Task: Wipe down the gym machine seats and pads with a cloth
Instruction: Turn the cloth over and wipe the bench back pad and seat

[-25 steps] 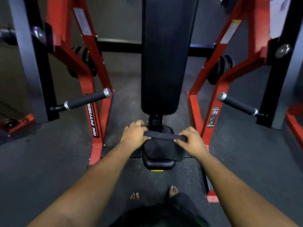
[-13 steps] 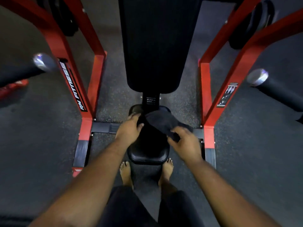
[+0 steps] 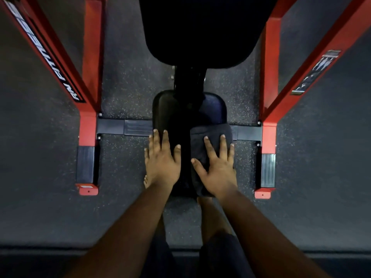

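A small black seat pad [image 3: 166,111] sits low between the red frame legs, with the long black back pad [image 3: 202,29] rising above it. A dark cloth [image 3: 210,133] lies spread over the seat's right half. My right hand [image 3: 217,169] presses flat on the cloth with its fingers straight and spread. My left hand [image 3: 161,161] rests flat on the seat's bare left half, fingers straight, holding nothing. The seat's front edge is hidden under both hands.
Red frame legs stand close on the left [image 3: 90,77] and right [image 3: 271,81], joined by a black crossbar [image 3: 124,127] under the seat. My bare feet [image 3: 147,180] stand just in front of the seat on dark speckled rubber floor [image 3: 128,81].
Both hands let go of the cloth's edge and flattened out; the cloth now lies on the seat's right side under my right hand. My head has come closer and lower over the seat.
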The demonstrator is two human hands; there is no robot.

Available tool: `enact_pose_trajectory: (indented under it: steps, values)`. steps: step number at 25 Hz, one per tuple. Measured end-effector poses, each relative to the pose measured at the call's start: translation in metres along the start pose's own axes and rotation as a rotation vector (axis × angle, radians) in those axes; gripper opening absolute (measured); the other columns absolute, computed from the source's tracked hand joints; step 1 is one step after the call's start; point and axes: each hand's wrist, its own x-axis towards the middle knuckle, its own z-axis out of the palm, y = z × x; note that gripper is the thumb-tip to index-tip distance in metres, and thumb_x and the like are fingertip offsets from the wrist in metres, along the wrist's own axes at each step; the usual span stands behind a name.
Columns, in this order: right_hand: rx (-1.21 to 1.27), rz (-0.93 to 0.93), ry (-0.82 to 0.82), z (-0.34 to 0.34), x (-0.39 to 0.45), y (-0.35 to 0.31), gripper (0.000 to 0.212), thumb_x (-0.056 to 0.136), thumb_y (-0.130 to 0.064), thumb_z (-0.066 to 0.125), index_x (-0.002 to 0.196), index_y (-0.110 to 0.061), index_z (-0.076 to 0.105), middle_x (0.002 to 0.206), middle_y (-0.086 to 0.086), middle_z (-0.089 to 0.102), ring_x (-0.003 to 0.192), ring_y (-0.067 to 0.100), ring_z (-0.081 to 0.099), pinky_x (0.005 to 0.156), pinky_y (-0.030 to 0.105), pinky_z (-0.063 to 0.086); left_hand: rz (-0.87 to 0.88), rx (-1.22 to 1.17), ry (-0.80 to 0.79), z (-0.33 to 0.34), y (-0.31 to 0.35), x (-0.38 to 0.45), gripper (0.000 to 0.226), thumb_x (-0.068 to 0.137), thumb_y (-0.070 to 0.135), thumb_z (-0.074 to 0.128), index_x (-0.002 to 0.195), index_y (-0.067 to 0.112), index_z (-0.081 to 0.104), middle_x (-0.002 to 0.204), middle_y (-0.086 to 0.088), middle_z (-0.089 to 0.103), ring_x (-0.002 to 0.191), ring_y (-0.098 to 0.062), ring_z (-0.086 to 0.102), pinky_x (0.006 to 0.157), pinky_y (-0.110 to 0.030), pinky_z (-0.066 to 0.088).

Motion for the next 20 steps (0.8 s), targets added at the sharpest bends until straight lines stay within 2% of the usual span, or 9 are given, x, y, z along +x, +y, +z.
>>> enact_pose_trajectory:
  steps: [4,9,12,16,18,20]
  values:
    - [0.121,0.082,0.046,0.006,-0.006,0.0,0.081,0.088,-0.07,0.052,0.154,-0.055,0.009,0.168,-0.007,-0.013,0.153,0.037,-0.004,0.113,0.061,0.03,0.022,0.056,0.007,0.005,-0.003,-0.001,0.066,0.103,0.053,0.026,0.161,0.023,0.013,0.17,-0.007,0.0,0.156,-0.025,0.0,0.126,-0.048,0.01]
    - [0.064,0.108,0.022,-0.018,0.114,-0.006,0.079,0.089,-0.071,0.049,0.155,-0.054,0.008,0.169,0.002,-0.007,0.147,0.047,0.018,0.11,0.056,0.036,0.001,0.067,0.013,0.007,-0.002,0.0,0.066,0.103,0.054,0.026,0.161,0.027,0.011,0.17,-0.004,-0.002,0.156,-0.023,-0.002,0.126,-0.047,0.01]
    - [0.033,0.149,-0.012,-0.031,0.161,-0.011,0.073,0.093,-0.068,0.043,0.155,-0.053,0.006,0.169,0.0,-0.007,0.145,0.048,0.019,0.108,0.055,0.036,-0.012,0.044,0.025,0.008,-0.003,0.002,0.066,0.103,0.054,0.029,0.161,0.03,0.011,0.17,-0.001,-0.002,0.156,-0.02,-0.004,0.127,-0.045,0.007]
    - [0.085,-0.016,0.007,-0.016,0.071,0.01,0.064,0.099,-0.052,0.044,0.156,-0.049,0.014,0.169,-0.002,-0.008,0.148,0.045,0.015,0.115,0.056,0.028,-0.014,0.035,0.046,0.009,-0.002,0.001,0.066,0.102,0.054,0.032,0.161,0.029,0.015,0.17,-0.002,0.002,0.157,-0.021,-0.001,0.126,-0.048,0.012]
    - [0.082,-0.024,-0.044,-0.01,0.032,0.021,0.065,0.098,-0.056,0.042,0.155,-0.052,0.011,0.168,-0.004,-0.009,0.148,0.044,0.015,0.115,0.057,0.026,-0.023,0.038,0.039,0.009,-0.001,0.001,0.066,0.102,0.053,0.032,0.161,0.029,0.014,0.17,-0.002,0.002,0.157,-0.021,-0.001,0.126,-0.049,0.012]
    - [-0.009,-0.004,-0.049,-0.012,0.054,0.019,0.065,0.097,-0.062,0.039,0.153,-0.056,0.007,0.168,-0.005,-0.011,0.15,0.043,0.011,0.115,0.065,0.022,-0.026,0.041,0.035,0.009,0.0,0.0,0.066,0.102,0.054,0.031,0.161,0.03,0.014,0.17,-0.001,0.001,0.157,-0.021,-0.002,0.126,-0.048,0.012]
